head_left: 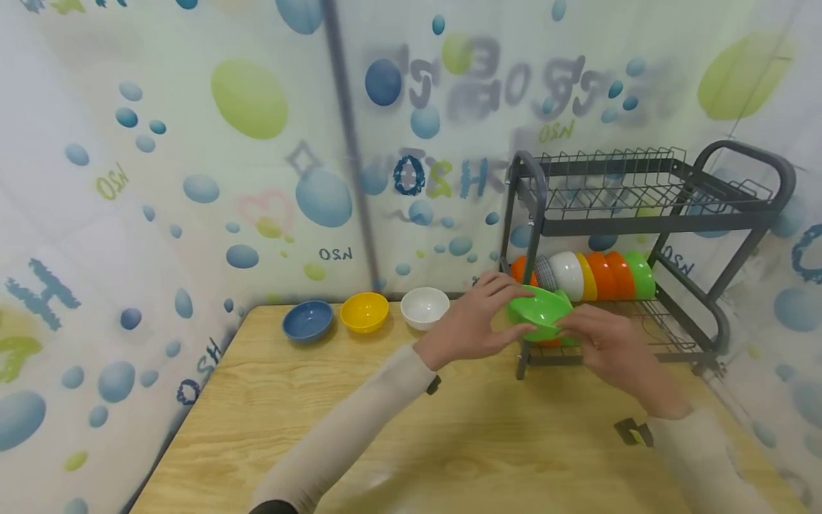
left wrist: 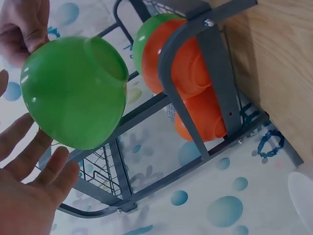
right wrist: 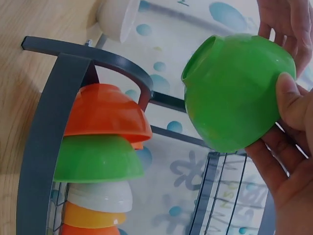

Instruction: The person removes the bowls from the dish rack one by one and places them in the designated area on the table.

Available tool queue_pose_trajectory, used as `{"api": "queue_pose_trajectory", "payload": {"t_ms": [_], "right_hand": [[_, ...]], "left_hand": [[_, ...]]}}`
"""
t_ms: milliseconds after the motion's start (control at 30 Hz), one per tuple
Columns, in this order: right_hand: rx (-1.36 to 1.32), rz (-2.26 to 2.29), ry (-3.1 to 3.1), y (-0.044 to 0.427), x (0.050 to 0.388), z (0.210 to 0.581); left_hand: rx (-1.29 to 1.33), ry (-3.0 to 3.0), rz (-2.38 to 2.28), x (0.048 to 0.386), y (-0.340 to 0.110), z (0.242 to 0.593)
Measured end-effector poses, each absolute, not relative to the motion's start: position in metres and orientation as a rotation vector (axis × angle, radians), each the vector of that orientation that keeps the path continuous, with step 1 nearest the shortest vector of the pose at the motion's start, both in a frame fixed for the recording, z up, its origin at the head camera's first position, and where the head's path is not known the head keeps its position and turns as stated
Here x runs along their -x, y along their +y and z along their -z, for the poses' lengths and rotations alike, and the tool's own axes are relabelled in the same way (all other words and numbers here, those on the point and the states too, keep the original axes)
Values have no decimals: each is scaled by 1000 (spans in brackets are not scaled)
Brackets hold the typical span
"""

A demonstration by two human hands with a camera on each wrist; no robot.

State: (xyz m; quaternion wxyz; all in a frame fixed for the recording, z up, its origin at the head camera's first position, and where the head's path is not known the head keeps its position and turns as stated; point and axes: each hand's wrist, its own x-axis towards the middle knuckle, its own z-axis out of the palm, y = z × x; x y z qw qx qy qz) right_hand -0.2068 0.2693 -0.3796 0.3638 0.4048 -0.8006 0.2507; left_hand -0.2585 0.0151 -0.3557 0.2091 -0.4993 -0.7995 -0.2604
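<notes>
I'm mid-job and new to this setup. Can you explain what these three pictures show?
No machine here: a person works with bare hands, the left hand and right hand. The wide picture comes from a camera on the head, looking forward and down. The other two come from cameras on each wrist, so the scene looks tilted there.

Along the back of the wooden table sit a blue bowl, a yellow bowl and a white bowl. At the right stands a dark rack with more bowls on its lower level.

The right hand pinches a green bowl; the left is spread beside it, perhaps touching.
</notes>
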Motion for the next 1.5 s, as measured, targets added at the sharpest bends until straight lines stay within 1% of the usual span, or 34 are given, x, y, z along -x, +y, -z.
{"api": "queue_pose_trajectory", "payload": {"t_ms": [300, 633, 967, 1200, 1333, 1500], "right_hand": [[-1114, -475, -2123, 248, 199, 380], [-1167, -461, -2126, 237, 196, 385], [-1179, -481, -2157, 231, 196, 388], [-1211, -622, -2137, 226, 203, 387], [-1138, -715, -2164, 225, 207, 386], [-930, -773, -2144, 226, 217, 383]], "left_hand": [[1471, -2196, 581, 242, -9, 370], [1594, -2224, 576, 232, -20, 376], [1535, -2236, 598, 226, -29, 379], [1485, -2252, 636, 228, -35, 382], [1448, -2266, 627, 233, -39, 388], [1396, -2283, 644, 240, -48, 397]]}}
